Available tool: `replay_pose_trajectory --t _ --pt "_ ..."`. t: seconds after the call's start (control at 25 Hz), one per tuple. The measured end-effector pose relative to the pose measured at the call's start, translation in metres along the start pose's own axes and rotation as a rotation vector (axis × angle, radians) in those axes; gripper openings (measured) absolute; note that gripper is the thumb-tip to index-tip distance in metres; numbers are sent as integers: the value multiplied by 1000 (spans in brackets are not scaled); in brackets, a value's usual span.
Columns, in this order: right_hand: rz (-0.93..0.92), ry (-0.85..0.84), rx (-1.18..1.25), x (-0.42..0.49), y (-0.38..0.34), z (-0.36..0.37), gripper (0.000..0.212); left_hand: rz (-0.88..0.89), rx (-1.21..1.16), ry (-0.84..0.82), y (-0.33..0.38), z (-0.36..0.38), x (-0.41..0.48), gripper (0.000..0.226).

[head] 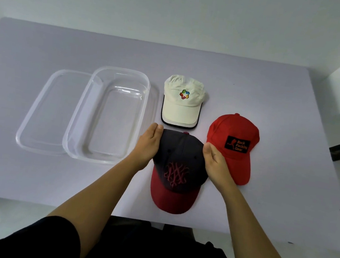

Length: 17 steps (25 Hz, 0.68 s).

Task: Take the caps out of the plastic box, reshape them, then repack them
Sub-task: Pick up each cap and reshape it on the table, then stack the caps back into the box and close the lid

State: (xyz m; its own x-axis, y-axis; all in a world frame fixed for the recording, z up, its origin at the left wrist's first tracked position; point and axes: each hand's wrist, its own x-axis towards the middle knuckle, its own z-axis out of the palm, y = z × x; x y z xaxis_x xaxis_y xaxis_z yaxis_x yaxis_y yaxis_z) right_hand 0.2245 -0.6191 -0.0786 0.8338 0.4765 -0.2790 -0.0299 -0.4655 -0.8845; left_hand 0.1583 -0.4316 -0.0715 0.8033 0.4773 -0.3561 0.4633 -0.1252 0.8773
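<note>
A dark navy cap [179, 162] with a red brim and red embroidery lies near the table's front edge, brim toward me. My left hand [148, 145] presses flat against its left side and my right hand [217, 162] against its right side, cupping the crown between them. A white cap [181, 103] with a coloured logo lies just beyond it. A red cap [232, 145] with a black patch lies to the right, partly behind my right hand. The clear plastic box [106, 153] stands empty at the left.
The box's clear lid [38, 112] lies flat under and to the left of the box. The pale lilac table [274, 195] ends at the front edge close to my body and at a right edge beyond the red cap.
</note>
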Motion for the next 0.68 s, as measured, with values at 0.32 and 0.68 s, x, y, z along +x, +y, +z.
replay_pose_trajectory --t 0.32,0.68 --pt "-182 -299 162 30 -98 36 29 245 55 209 63 -110 17 35" --pt "-183 -430 -142 101 -149 138 34 202 75 248 16 -223 63 35"
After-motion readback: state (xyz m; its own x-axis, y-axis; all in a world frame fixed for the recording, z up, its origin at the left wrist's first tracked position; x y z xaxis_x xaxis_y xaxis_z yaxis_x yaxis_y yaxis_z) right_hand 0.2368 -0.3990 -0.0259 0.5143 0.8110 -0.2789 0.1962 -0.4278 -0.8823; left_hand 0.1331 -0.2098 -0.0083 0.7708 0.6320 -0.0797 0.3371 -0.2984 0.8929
